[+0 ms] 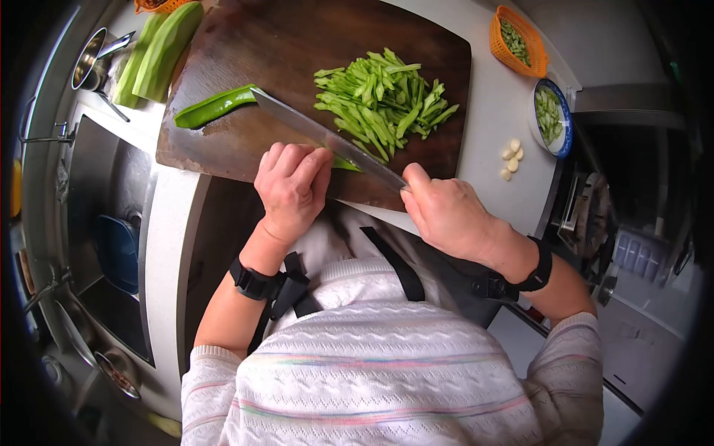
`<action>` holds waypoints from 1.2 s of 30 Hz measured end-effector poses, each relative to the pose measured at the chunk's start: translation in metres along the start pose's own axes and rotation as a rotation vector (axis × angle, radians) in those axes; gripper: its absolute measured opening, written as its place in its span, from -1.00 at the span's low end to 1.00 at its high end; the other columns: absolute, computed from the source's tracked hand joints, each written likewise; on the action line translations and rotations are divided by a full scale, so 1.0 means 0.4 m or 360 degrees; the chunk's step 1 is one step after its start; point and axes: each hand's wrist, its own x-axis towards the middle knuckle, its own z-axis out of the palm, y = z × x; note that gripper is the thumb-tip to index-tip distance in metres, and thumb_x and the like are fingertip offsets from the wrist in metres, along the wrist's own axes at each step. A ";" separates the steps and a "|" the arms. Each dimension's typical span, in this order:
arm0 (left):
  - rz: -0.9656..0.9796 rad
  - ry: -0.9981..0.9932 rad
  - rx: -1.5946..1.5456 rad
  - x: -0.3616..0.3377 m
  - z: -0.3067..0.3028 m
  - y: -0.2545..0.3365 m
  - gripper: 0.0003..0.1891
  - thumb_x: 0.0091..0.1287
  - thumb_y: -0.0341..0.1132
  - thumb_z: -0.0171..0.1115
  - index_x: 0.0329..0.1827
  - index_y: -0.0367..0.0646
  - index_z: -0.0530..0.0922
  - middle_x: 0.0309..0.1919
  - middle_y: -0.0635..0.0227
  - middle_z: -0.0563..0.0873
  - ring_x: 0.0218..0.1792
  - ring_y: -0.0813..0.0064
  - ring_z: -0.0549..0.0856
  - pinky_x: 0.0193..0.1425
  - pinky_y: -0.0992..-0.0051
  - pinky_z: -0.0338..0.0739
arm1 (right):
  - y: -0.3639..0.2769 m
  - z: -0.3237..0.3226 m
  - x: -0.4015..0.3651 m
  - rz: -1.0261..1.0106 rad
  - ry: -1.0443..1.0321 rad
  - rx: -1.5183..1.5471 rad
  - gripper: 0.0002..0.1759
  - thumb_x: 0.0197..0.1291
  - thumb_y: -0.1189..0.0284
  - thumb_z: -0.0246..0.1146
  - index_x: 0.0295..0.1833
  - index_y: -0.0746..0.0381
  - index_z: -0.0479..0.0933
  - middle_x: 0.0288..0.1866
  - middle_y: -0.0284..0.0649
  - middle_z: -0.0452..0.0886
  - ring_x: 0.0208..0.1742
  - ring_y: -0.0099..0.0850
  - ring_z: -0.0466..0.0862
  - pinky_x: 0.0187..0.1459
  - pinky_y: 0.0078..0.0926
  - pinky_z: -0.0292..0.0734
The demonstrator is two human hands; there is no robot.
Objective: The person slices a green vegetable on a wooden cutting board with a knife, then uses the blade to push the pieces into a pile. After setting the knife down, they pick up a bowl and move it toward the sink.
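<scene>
My right hand [450,212] is closed around the handle of a wide kitchen knife [327,137], whose blade slants up and left across the wooden cutting board [268,44]. Curled against the near side of the blade, my left hand [294,178] presses down on a green pepper piece [344,163], mostly hidden by the fingers and blade. Beyond the blade lies a heap of green strips [387,100]. A long, hollow half of green pepper [212,108] rests on the left of the board, close to the knife's tip.
Peeled pale-green gourd lengths [167,56] lie at the board's upper left, beside a metal pan [89,58]. Left is a sink [97,175] with a blue basin [117,253]. Garlic cloves [512,156], a blue-rimmed bowl [567,123] and an orange basket [541,63] sit right.
</scene>
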 end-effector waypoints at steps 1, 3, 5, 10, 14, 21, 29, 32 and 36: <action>0.0006 0.0002 0.0002 0.002 0.001 -0.002 -0.78 0.00 -0.56 0.39 -0.30 -0.10 0.64 -0.41 0.37 0.61 -0.41 0.32 0.55 -0.33 0.40 0.46 | 0.007 -0.006 -0.004 0.0022 -0.0002 0.0007 -0.85 0.32 0.48 0.08 -0.21 0.31 0.26 -0.65 -0.03 0.52 -0.52 0.03 0.61 -0.44 -0.02 0.50; 0.0012 0.0009 -0.0005 -0.001 0.001 -0.002 -0.79 0.00 -0.56 0.39 -0.30 -0.10 0.64 -0.41 0.37 0.61 -0.41 0.31 0.55 -0.33 0.40 0.46 | 0.013 -0.020 -0.017 0.0045 -0.0030 0.0011 -0.85 0.33 0.47 0.08 -0.21 0.31 0.26 -0.65 -0.03 0.52 -0.53 0.02 0.61 -0.44 -0.03 0.49; 0.0002 0.0008 -0.0002 -0.002 0.000 -0.002 -0.79 0.00 -0.56 0.39 -0.30 -0.10 0.64 -0.41 0.37 0.61 -0.41 0.31 0.55 -0.33 0.40 0.46 | 0.011 -0.036 -0.026 0.0065 -0.0060 0.0015 -0.85 0.33 0.47 0.08 -0.20 0.30 0.26 -0.65 -0.03 0.52 -0.53 0.02 0.61 -0.45 -0.04 0.49; -0.0014 0.0013 -0.0019 -0.003 0.002 -0.002 -0.79 0.00 -0.57 0.39 -0.30 -0.11 0.63 -0.41 0.37 0.62 -0.41 0.31 0.56 -0.32 0.40 0.46 | -0.010 -0.065 -0.043 0.0057 -0.0134 0.0008 -0.85 0.33 0.48 0.08 -0.22 0.31 0.26 -0.65 -0.05 0.51 -0.54 0.01 0.61 -0.45 -0.05 0.49; -0.0005 0.0015 0.0001 -0.005 0.004 -0.005 -0.78 0.00 -0.57 0.39 -0.30 -0.11 0.63 -0.40 0.37 0.62 -0.40 0.31 0.56 -0.32 0.40 0.46 | -0.014 -0.037 -0.016 0.0076 -0.0176 0.0052 -0.85 0.32 0.48 0.08 -0.23 0.31 0.26 -0.65 -0.04 0.51 -0.52 0.02 0.61 -0.43 -0.03 0.49; 0.0030 0.0023 -0.0018 -0.004 0.002 -0.005 -0.77 -0.01 -0.58 0.38 -0.28 -0.11 0.62 -0.39 0.36 0.62 -0.39 0.30 0.56 -0.31 0.40 0.46 | 0.017 -0.008 -0.002 -0.0020 0.0013 0.0082 -0.84 0.32 0.47 0.08 -0.22 0.32 0.26 -0.63 -0.01 0.53 -0.49 0.05 0.62 -0.42 0.00 0.49; 0.0009 0.0016 -0.0021 -0.007 0.001 -0.007 -0.77 0.00 -0.59 0.37 -0.29 -0.11 0.62 -0.39 0.36 0.62 -0.40 0.30 0.56 -0.31 0.40 0.46 | -0.007 -0.066 -0.036 0.0035 -0.0137 0.0045 -0.83 0.33 0.46 0.09 -0.22 0.31 0.26 -0.62 -0.02 0.52 -0.51 0.03 0.60 -0.44 -0.02 0.47; 0.0018 0.0025 -0.0019 -0.008 0.006 -0.010 -0.77 0.00 -0.59 0.37 -0.29 -0.11 0.62 -0.39 0.36 0.62 -0.40 0.30 0.56 -0.31 0.39 0.46 | -0.004 -0.046 -0.017 0.0020 -0.0135 0.0043 -0.83 0.33 0.46 0.09 -0.22 0.32 0.26 -0.62 -0.01 0.53 -0.51 0.04 0.60 -0.42 0.00 0.48; 0.0039 0.0043 -0.0001 -0.005 0.004 -0.006 -0.77 0.01 -0.58 0.38 -0.28 -0.11 0.62 -0.39 0.36 0.62 -0.40 0.30 0.56 -0.31 0.39 0.46 | -0.006 0.002 0.028 -0.0058 -0.0007 0.0002 -0.83 0.31 0.47 0.09 -0.21 0.32 0.26 -0.61 0.00 0.54 -0.51 0.07 0.60 -0.42 0.02 0.48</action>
